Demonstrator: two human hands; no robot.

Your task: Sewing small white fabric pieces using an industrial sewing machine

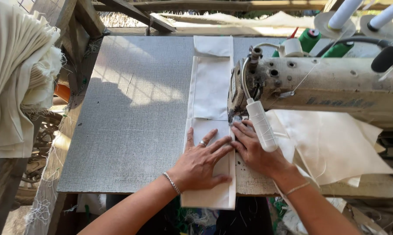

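A long white fabric strip (pixel 211 93) runs from the table's near edge away past the sewing machine (pixel 318 82). My left hand (pixel 201 161) lies flat on the strip with fingers spread, a ring on one finger and a bracelet at the wrist. My right hand (pixel 255 150) presses the strip's right edge just in front of the needle area (pixel 235 118), fingers flat. Neither hand grips anything. A white plastic handle (pixel 262 124) hangs over my right hand.
The grey table top (pixel 131 113) spreads to the left. A stack of cream fabric pieces (pixel 18 74) hangs at the far left. Loose cream cloth (pixel 331 143) lies under the machine arm. Green and white thread spools (pixel 312 37) stand behind the machine.
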